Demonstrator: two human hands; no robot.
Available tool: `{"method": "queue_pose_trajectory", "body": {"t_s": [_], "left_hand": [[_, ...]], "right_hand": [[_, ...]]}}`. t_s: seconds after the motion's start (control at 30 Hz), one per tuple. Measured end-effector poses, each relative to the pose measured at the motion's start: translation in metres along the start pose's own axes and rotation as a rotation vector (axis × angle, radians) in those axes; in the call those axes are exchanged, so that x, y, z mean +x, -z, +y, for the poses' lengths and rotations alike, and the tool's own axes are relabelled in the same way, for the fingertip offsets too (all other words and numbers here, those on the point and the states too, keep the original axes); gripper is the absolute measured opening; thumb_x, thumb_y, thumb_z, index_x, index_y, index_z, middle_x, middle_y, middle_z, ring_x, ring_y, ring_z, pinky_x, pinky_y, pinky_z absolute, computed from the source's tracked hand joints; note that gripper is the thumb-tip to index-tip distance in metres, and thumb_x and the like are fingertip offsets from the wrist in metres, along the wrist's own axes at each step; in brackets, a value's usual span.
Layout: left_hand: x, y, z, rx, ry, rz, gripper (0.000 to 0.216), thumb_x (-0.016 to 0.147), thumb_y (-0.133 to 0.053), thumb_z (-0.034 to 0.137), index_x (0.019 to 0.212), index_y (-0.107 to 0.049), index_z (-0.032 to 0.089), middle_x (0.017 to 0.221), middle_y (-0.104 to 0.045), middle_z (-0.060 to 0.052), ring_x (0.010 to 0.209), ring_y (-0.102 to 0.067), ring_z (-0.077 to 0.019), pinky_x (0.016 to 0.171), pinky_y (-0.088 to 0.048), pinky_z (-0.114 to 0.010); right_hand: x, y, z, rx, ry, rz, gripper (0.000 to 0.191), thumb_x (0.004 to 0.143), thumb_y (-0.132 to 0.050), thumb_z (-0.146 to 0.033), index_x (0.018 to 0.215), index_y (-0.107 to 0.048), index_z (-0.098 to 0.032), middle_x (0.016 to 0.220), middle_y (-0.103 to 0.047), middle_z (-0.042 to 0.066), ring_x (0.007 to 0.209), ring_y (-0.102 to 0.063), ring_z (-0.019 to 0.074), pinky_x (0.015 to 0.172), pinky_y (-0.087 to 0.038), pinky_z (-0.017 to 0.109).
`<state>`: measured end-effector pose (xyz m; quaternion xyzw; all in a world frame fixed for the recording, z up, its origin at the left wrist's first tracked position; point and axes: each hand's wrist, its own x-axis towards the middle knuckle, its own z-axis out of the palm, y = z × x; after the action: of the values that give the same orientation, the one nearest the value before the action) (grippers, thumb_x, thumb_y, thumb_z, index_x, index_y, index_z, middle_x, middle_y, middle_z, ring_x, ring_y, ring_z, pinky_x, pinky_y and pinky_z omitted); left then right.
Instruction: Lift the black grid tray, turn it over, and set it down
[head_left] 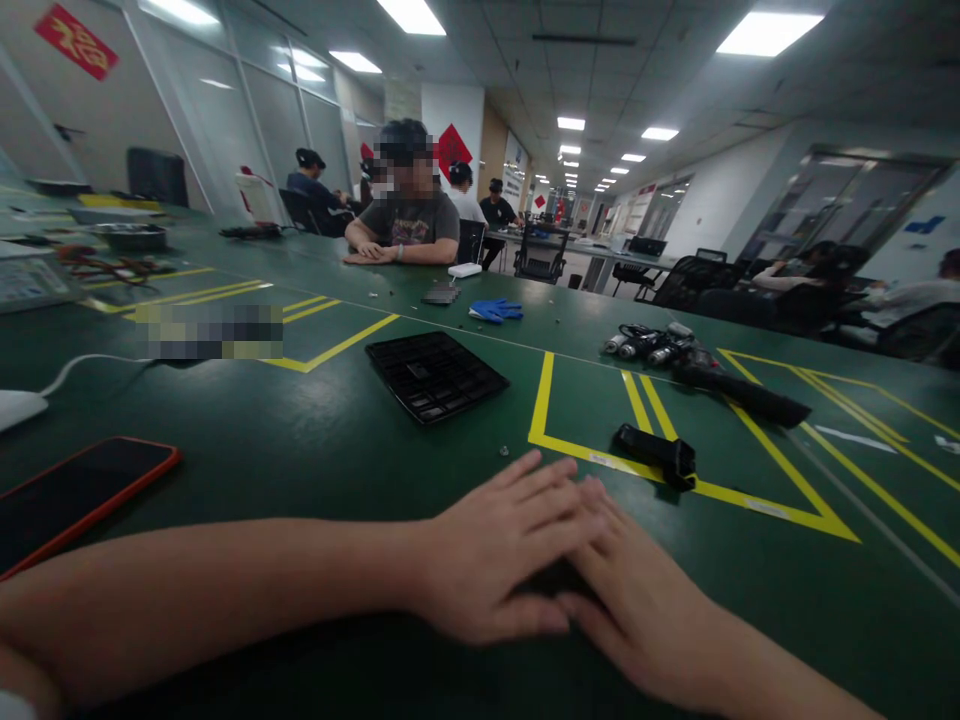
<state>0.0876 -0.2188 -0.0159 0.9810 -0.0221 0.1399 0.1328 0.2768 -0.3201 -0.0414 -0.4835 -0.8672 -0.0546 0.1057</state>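
My left hand (499, 555) lies palm down on the green table with its fingers stretched out, the tips resting over the fingers of my right hand (645, 590). Part of the right fingers is hidden under the left ones. Neither hand holds anything. Beyond my hands lies a black tray with a grid of compartments (439, 375). A black plastic part (656, 455) rests on the yellow tape, just past my right hand. Left of my left forearm is a phone in a red-orange case (82, 490), its screen dark.
Yellow tape (540, 400) marks outlines on the table (315, 470). A blue glove (495, 310) lies farther back. To the right are several metal cylinders with cables (637, 340) and a long black piece (750, 395). Across the table sits a person (416, 225) with hands folded.
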Motion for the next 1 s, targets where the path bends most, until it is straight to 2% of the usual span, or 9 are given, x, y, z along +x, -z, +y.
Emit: {"method": "queue_pose_trajectory", "body": {"t_s": [0.1,0.17,0.33,0.53,0.67,0.73,0.83,0.9,1.0], "left_hand": [[-0.004,0.006,0.033,-0.127,-0.159,-0.167,0.055,0.084,-0.044,0.035,0.137,-0.035,0.022,0.146,-0.028,-0.002,0.137,-0.014,-0.0253,0.112,-0.008,-0.046],[-0.003,0.008,0.044,-0.208,-0.168,-0.246,0.053,0.084,-0.042,0.028,0.136,-0.037,0.021,0.143,-0.033,-0.001,0.135,-0.022,-0.0234,0.112,-0.017,-0.04],[0.001,0.01,0.048,-0.298,-0.114,-0.234,0.049,0.082,-0.041,0.022,0.13,-0.047,0.019,0.14,-0.04,-0.004,0.129,-0.035,-0.022,0.109,-0.029,-0.034],[-0.004,-0.001,0.045,-0.137,-0.2,-0.234,0.049,0.082,-0.043,0.025,0.131,-0.043,0.02,0.142,-0.036,-0.003,0.132,-0.03,-0.0206,0.111,-0.025,-0.035],[-0.002,-0.012,0.021,0.046,-0.153,-0.013,0.045,0.089,-0.037,0.036,0.129,-0.043,0.017,0.138,-0.041,-0.009,0.128,-0.035,-0.022,0.106,-0.029,-0.037],[0.002,-0.011,-0.001,0.167,0.003,0.083,0.04,0.09,-0.035,0.034,0.125,-0.045,0.015,0.129,-0.048,-0.011,0.118,-0.044,-0.0228,0.099,-0.036,-0.038],[0.008,-0.006,-0.035,0.322,0.307,0.086,0.035,0.09,-0.038,0.032,0.118,-0.049,0.014,0.112,-0.055,-0.012,0.098,-0.052,-0.0231,0.083,-0.043,-0.038],[0.01,-0.003,-0.05,0.331,0.447,0.04,0.033,0.089,-0.04,0.036,0.109,-0.054,0.014,0.101,-0.056,-0.01,0.087,-0.053,-0.0211,0.073,-0.045,-0.034],[0.01,-0.003,-0.056,0.261,0.484,-0.031,0.025,0.089,-0.039,0.031,0.096,-0.056,0.015,0.093,-0.055,-0.007,0.078,-0.052,-0.0176,0.066,-0.044,-0.029]], "right_hand": [[0.0,-0.031,-0.035,0.063,0.177,0.047,0.059,0.086,-0.044,-0.04,0.14,-0.024,-0.026,0.135,-0.046,0.002,0.127,-0.038,0.0211,0.101,-0.041,0.04],[-0.003,-0.059,-0.048,0.101,0.159,0.07,0.054,0.088,-0.042,-0.033,0.139,-0.025,-0.028,0.13,-0.052,-0.001,0.123,-0.044,0.0186,0.099,-0.044,0.037],[-0.018,-0.092,-0.052,0.109,0.182,0.08,0.055,0.087,-0.041,-0.032,0.139,-0.023,-0.029,0.138,-0.042,-0.002,0.126,-0.039,0.0181,0.098,-0.044,0.04],[-0.009,-0.054,-0.048,0.052,0.252,0.087,0.042,0.086,-0.043,-0.023,0.127,-0.045,-0.032,0.124,-0.056,-0.003,0.117,-0.049,0.0168,0.095,-0.046,0.036],[0.002,-0.011,-0.016,0.045,0.346,0.057,0.031,0.086,-0.043,-0.031,0.112,-0.058,-0.023,0.114,-0.062,0.002,0.115,-0.049,0.0181,0.102,-0.039,0.036],[0.0,0.002,0.016,-0.038,0.217,0.163,0.031,0.085,-0.042,-0.02,0.114,-0.056,-0.018,0.114,-0.062,0.006,0.115,-0.048,0.0187,0.106,-0.031,0.042],[-0.011,0.006,0.068,-0.28,-0.106,0.27,0.039,0.085,-0.041,-0.018,0.123,-0.049,-0.015,0.127,-0.052,0.012,0.124,-0.039,0.0238,0.106,-0.028,0.047],[-0.017,0.002,0.093,-0.391,-0.371,0.261,0.042,0.085,-0.041,-0.025,0.124,-0.047,-0.013,0.133,-0.045,0.015,0.126,-0.034,0.0291,0.106,-0.024,0.052],[-0.022,-0.004,0.112,-0.354,-0.618,0.141,0.043,0.087,-0.037,-0.033,0.121,-0.049,-0.011,0.122,-0.053,0.018,0.117,-0.043,0.0325,0.099,-0.032,0.053]]}}
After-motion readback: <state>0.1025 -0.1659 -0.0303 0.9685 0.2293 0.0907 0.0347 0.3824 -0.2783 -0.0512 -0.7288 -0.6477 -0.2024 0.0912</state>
